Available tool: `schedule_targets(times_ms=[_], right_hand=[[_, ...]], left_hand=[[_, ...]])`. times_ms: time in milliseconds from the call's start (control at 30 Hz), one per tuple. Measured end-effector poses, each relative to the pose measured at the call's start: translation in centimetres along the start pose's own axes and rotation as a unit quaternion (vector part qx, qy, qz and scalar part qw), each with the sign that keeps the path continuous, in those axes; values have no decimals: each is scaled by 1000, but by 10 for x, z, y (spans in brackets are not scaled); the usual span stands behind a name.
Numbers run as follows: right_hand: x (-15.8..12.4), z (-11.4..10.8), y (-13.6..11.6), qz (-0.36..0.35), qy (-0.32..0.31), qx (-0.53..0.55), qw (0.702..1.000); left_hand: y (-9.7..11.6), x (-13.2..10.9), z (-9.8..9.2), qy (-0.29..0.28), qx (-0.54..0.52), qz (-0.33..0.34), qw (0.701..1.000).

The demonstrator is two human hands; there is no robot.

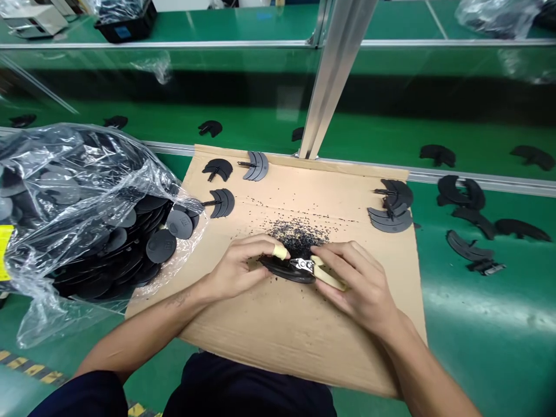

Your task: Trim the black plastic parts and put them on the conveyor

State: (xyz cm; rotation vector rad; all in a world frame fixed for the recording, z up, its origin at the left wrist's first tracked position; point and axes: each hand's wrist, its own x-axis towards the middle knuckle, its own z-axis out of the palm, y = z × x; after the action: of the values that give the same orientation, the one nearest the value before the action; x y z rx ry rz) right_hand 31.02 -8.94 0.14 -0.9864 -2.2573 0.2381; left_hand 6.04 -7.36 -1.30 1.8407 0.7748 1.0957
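Note:
My left hand (247, 266), with pale tape around one fingertip, pinches a dark, curved plastic part (289, 273) just above the cardboard. In my right hand (354, 278) are small cutting pliers (304, 264) with cream handles. Their metal jaws meet the upper edge of the plastic part; the exact spot between the jaws is too small to make out. Behind both hands lies a pile of tiny black scraps (297, 231), with loose bits scattered around it.
At the left, a clear plastic bag (87, 174) spills many dark round discs (161, 246). Grey fan-shaped pieces (256, 166) lie at the upper corners of the cardboard sheet (269, 324). More dark pieces (469, 246) sit on the green bench at right. A metal post (332, 81) rises behind.

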Motion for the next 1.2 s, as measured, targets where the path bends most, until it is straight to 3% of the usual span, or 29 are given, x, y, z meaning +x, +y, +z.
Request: schedule_targets(times_ms=[300, 533, 633, 733, 833, 1000, 1133, 1200], right_hand=[[-4, -2, -5, -17, -7, -87, 996], [-3, 3, -4, 38, 13, 52, 998], [-2, 3, 0, 47, 37, -32, 998], [-1, 2, 2, 9, 40, -124, 991], [0, 2, 6, -4, 58, -134, 989], [-1, 5, 15, 33, 107, -136, 984], [-3, 6, 18, 26, 104, -167, 980], [-5, 6, 19, 20, 98, -178, 979]], left_hand=[[-4, -3, 5, 14, -3, 2, 1000], [2, -1, 5, -32, -12, -2, 999], [7, 0, 3, -42, 4, -25, 999], [10, 6, 2, -53, 57, -8, 997], [15, 18, -2, -80, 110, 1, 991], [22, 41, -34, -62, 114, -58, 990], [10, 74, -83, -24, 213, -81, 973], [-4, 98, -111, -40, 278, -74, 957]])
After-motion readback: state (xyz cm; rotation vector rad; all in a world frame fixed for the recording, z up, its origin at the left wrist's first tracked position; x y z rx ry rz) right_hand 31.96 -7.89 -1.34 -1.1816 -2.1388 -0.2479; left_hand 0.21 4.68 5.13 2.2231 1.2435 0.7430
